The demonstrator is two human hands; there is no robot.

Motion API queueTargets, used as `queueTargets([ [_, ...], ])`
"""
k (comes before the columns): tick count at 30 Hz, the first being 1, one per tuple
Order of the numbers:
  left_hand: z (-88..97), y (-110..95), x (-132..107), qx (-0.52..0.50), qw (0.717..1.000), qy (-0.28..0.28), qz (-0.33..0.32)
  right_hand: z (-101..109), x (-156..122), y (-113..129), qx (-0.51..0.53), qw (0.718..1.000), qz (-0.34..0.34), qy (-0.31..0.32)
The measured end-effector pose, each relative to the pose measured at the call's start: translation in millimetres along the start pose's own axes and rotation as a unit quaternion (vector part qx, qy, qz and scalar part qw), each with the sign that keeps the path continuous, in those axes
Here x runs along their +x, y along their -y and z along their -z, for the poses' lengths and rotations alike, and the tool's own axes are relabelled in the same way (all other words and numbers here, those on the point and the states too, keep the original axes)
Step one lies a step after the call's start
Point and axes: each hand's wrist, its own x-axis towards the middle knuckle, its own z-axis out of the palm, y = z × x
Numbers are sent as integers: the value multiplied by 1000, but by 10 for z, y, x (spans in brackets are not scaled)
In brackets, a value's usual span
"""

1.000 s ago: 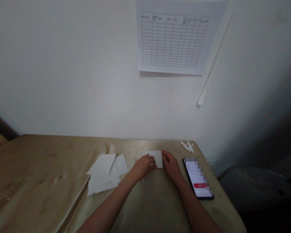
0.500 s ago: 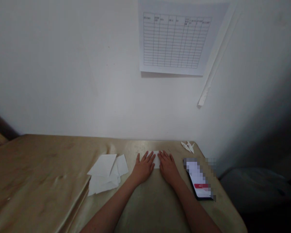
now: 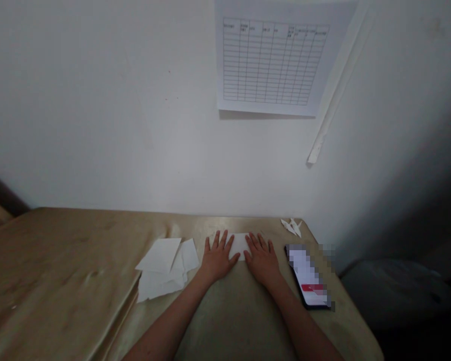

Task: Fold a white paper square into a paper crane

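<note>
A small white piece of paper [image 3: 239, 246] lies flat near the back of the table, partly covered by both hands. My left hand [image 3: 218, 255] rests palm down over its left side, fingers spread. Palm down on its right side is my right hand [image 3: 262, 255], its fingers stretched out and slightly apart. Only the middle of the paper shows between the two thumbs; its ends are hidden. Left of my left hand sits a loose pile of white paper sheets [image 3: 163, 273], overlapping each other.
A phone [image 3: 308, 278] with a lit screen lies right of my right hand. Torn or folded paper bits [image 3: 292, 227] are at the back right corner. A printed table sheet [image 3: 268, 65] hangs on the wall behind the brownish table [image 3: 71, 260].
My left hand has slid left and its fingers have spread wider, so more of the paper shows between the hands. My right hand has barely moved.
</note>
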Motion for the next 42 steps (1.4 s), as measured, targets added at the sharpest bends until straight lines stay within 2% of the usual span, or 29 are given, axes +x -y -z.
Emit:
queueTargets([
  [3, 5, 16, -5, 0, 1000, -6, 23, -8, -4, -39, -16, 998, -57, -14],
  [5, -8, 14, -12, 3, 999, -16, 29, -10, -9, -61, -21, 997, -71, -19],
  [14, -34, -29, -6, 20, 999, -30, 33, -14, 11, -103, -11, 997, -63, -54],
  [17, 13, -79, -3, 15, 999, -41, 20, -12, 49, -120, 6, 998, -35, -57],
  [20, 48, -137, -15, 11, 999, -52, 2, -13, 69, -111, 29, 998, 25, -52],
  [25, 30, -170, -44, 20, 995, -92, -28, -28, 69, -53, 35, 995, 87, -15],
  [29, 1, -151, -36, 7, 997, -41, -61, -24, 65, -13, 25, 996, 89, 12],
  [32, 3, -128, -18, -15, 998, -12, -55, 0, 53, 17, 21, 997, 71, 16],
  [38, 72, -21, 19, -11, 1000, 12, -7, 90, 27, -5, 17, 1000, 12, 21],
  [42, 97, 37, 37, -14, 1000, 19, -4, 146, 25, -74, 21, 999, -20, 22],
])
